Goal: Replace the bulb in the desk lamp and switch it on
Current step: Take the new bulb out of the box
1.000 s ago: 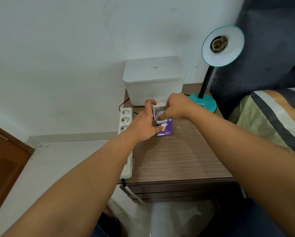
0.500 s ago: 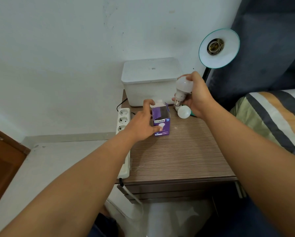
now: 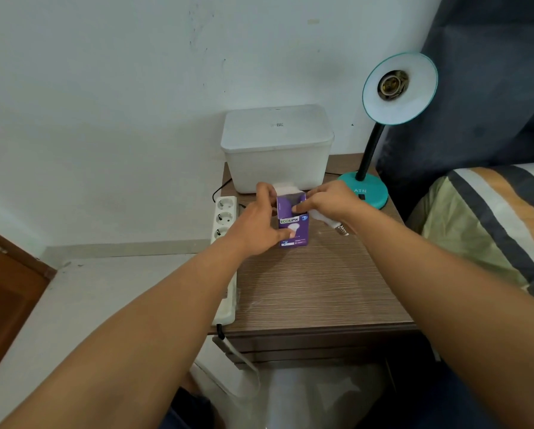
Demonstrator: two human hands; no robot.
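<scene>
Behind the wooden nightstand [image 3: 315,283] stood a pale wall, with a white power strip [image 3: 225,218] at the table's 9 o'clock edge and a white lidded bin [image 3: 276,150] at 12 o'clock. The left hand [image 3: 256,227] held the purple bulb box [image 3: 293,224] upright, thumb on its front and fingers on its left side, as it did half a second before. What changed was on the right: the right hand [image 3: 327,202], which had been lifted toward the lamp with a bulb, was now down at the box again, its fingertips at the open top edge. A bulb [image 3: 329,222] lay under this hand, at 3 o'clock of the box, screw base pointing to 4 o'clock; whether the palm gripped it or only covered it, I cannot tell. The teal desk lamp [image 3: 398,88] at 2 o'clock showed an empty socket [image 3: 393,83], so I judge that fitting the bulb remained to be done.
</scene>
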